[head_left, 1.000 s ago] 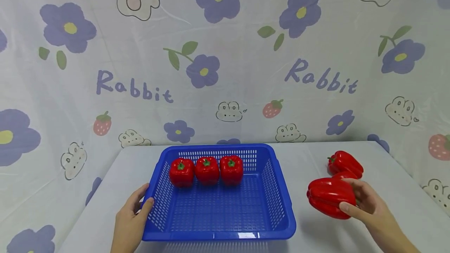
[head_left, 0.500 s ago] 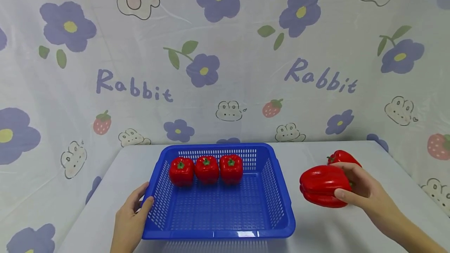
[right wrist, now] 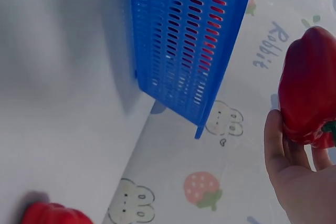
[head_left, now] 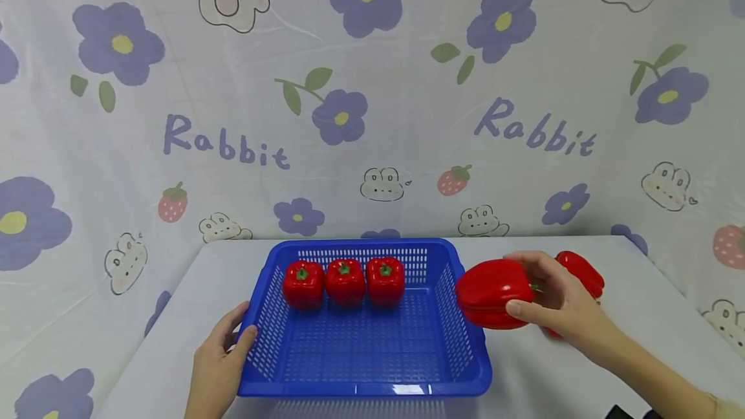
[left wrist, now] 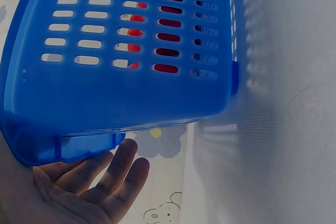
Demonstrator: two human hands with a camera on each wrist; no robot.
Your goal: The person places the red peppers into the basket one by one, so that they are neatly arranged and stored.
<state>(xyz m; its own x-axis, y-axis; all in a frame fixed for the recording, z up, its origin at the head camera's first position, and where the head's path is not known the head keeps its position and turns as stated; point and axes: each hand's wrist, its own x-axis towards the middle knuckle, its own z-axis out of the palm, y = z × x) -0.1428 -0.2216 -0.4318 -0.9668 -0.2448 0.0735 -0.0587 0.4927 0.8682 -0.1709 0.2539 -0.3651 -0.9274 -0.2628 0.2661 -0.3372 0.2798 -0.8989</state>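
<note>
In the head view my right hand grips a red bell pepper by its stem end. The pepper is lying sideways in the air, over the right rim of the blue basket. My left hand holds the basket's left rim, thumb on top and fingers outside. The left wrist view shows those fingers under the rim. Three red bell peppers stand upright in a row along the basket's back wall, stems up; the middle pepper touches its neighbours or nearly so.
On the white table right of the basket lies another bell pepper, partly behind my right hand. A bit of red shows below that hand, mostly hidden. A patterned cloth hangs behind the table.
My right hand has lifted the bell pepper and carried it left, from above the table to the basket's right rim. The left hand keeps its place on the basket.
</note>
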